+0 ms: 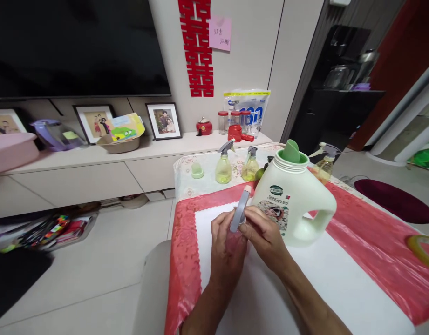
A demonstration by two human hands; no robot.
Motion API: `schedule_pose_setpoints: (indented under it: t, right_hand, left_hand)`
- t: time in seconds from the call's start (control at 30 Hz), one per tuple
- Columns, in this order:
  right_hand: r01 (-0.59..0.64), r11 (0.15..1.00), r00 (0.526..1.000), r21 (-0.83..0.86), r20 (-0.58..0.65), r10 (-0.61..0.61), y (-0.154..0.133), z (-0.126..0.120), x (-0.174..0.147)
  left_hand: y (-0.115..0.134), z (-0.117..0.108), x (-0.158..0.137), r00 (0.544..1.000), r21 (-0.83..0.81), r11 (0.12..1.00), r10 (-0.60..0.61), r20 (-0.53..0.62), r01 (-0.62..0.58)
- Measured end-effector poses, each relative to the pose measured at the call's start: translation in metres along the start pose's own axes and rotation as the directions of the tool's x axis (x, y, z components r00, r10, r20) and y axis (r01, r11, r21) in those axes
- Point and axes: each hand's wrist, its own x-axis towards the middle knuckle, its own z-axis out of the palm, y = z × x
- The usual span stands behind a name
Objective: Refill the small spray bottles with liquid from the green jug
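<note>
In the head view, my left hand is wrapped around a small pink spray bottle, mostly covered by my fingers. Its grey trigger spray head points away from me, with a pale pink nozzle tip. The fingers of my right hand are closed around the collar just below that head. Close beyond my right hand stands a large pale green jug, uncapped, with a green spout in its mouth. Two yellowish spray bottles with grey triggers stand farther back, and a light green cap lies left of them.
White and red sheets cover the table. Another spray bottle stands behind the jug, and a yellow tape roll lies at the right. Beyond is a low cabinet with picture frames, jars and a pink basin.
</note>
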Motion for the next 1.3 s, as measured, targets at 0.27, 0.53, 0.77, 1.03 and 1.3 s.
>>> schedule_pose_setpoints:
  t: [0.27, 0.53, 0.77, 1.03, 1.3]
  right_hand:
    - [0.007, 0.998, 0.977, -0.059, -0.212, -0.019, 0.01, 0.014, -0.006]
    - [0.006, 0.999, 0.999, -0.032, -0.048, -0.007, 0.0, 0.011, -0.004]
    - [-0.038, 0.999, 0.984, 0.01, -0.172, 0.039, 0.007, 0.019, -0.007]
    - [-0.04, 0.997, 0.998, 0.061, -0.042, 0.043, -0.005, 0.013, -0.003]
    - [-0.096, 0.995, 0.987, 0.013, -0.129, 0.097, -0.001, 0.022, -0.008]
  left_hand:
    - [0.002, 0.002, -0.001, 0.999, -0.012, 0.999, 0.034, 0.021, -0.033]
    - [0.0, 0.003, -0.003, 0.999, 0.011, 0.999, 0.033, -0.007, -0.033]
    - [-0.002, 0.006, -0.006, 1.0, 0.001, 1.0, 0.011, -0.019, -0.011]
    - [-0.004, 0.01, -0.008, 0.994, -0.049, 0.994, -0.098, -0.058, 0.095]
    - [-0.011, 0.019, -0.017, 0.982, -0.143, 0.977, -0.171, -0.079, 0.159]
